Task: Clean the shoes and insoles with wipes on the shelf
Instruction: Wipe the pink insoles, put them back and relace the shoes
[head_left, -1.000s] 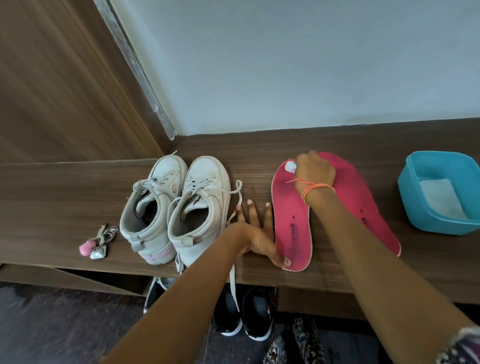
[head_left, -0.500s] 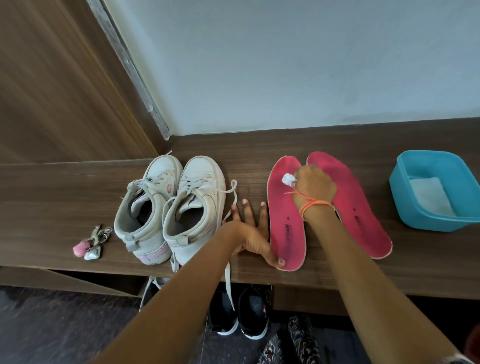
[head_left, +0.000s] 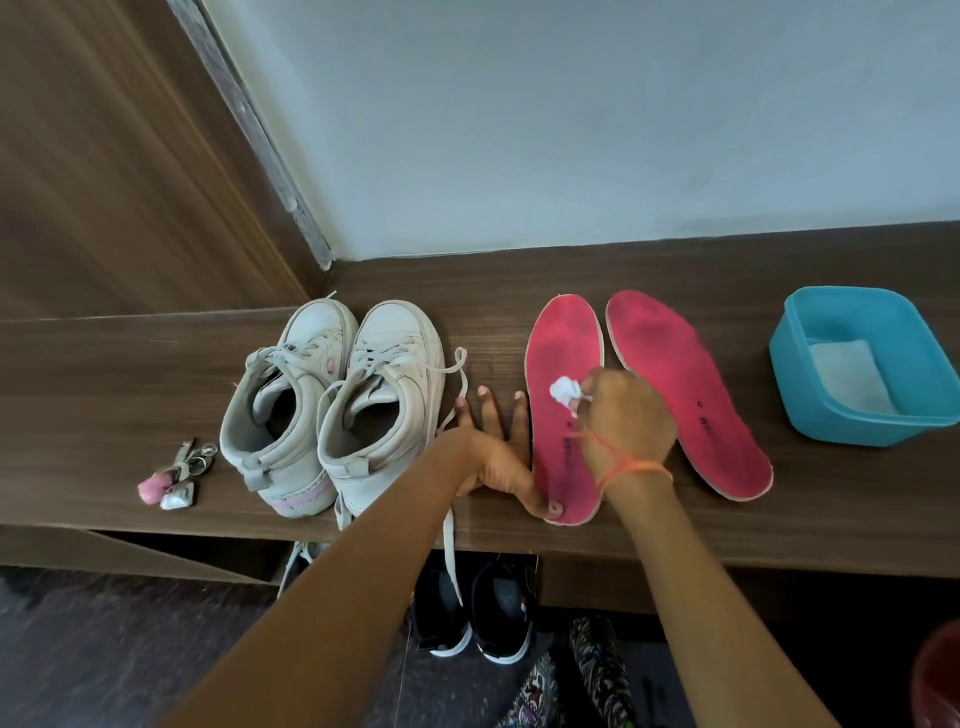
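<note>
Currently on the insole step, judging from how things lie. Holding a balled-up white wipe (head_left: 563, 389) in the right hand (head_left: 626, 423), grip pinched tight round it, and pressing it onto the middle of the left pink insole (head_left: 561, 332). Pinning that insole down with the left hand (head_left: 493, 462): grip spread, fingers flat on the shelf (head_left: 104, 395) just beside the insole's edge, thumb resting on its heel end.

Can see the other insole (head_left: 685, 374) lying flat just to the right, toe toward the wall, touched by neither hand. Can also see the white shoes (head_left: 395, 343) standing upright to the left of the spread hand, laces loose, one lace trailing over the shelf's front edge (worth minding, since a snag could tug the shoe). Looks like more wipes folded in the blue tub (head_left: 831, 423) at the far right, well apart from both hands.

Probably about partway through, with the second insole and the shoes apparently yet to be wiped. Next move likely calls for drawing the wipe along the insole with steady pressure while holding the heel down with the thumb, so nothing slides. Then shifting across to the second insole, perhaps after reaching to the tub for a fresh wipe. Cannot tell how soiled the present one is.
</note>
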